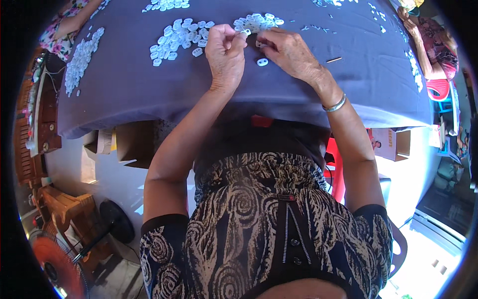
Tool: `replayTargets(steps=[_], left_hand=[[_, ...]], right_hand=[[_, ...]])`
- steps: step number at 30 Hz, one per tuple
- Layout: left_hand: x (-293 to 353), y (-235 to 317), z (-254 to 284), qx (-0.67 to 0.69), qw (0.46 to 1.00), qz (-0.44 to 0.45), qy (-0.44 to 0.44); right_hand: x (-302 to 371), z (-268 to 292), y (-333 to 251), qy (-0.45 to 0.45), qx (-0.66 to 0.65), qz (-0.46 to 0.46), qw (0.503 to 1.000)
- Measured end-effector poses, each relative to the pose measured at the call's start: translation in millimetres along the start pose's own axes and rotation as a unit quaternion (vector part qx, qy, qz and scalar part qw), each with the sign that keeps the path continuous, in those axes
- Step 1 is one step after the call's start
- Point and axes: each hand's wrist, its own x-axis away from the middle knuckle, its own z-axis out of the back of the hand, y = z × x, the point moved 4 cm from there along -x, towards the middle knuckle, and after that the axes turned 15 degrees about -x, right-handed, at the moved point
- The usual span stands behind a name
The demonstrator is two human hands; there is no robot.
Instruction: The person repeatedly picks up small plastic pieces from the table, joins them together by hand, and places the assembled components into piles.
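Note:
My left hand (pixel 226 52) is closed in a pinch on a small white plastic piece (pixel 246 32), held up over the cloth. Just beside it, my right hand (pixel 289 52) has its thumb and fingers drawn together; another small pale piece (pixel 259 44) shows at its fingertips, slightly blurred. On the cloth below the right fingertips lies a loose white oval piece (pixel 262 62) with two dark holes. Behind the hands spreads a pile of similar white pieces (pixel 256 21). A larger heap of white oval pieces (pixel 179 37) lies left of my left hand.
A dark cloth (pixel 124 99) covers the table. A thin brown stick (pixel 334 60) lies right of my right hand. More white pieces (pixel 83 60) are heaped at the left edge. Other people's arms (pixel 77 24) reach in at both sides. A floor fan (pixel 57 264) stands lower left.

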Motion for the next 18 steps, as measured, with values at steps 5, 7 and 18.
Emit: replayTargets(steps=[5,7,18], left_hand=[[4,6,-7,-0.016,0.999,-0.029,-0.025],[7,4,-11,-0.086,0.992,-0.059,-0.077],[8,6,-14,-0.11,0.986,-0.04,-0.118]], right_hand=[[13,10,14,0.087,-0.065,-0.068,0.992],[16,10,18,0.111,-0.089,-0.113,0.983],[24,17,20,0.077,-0.027,-0.135,0.988]])
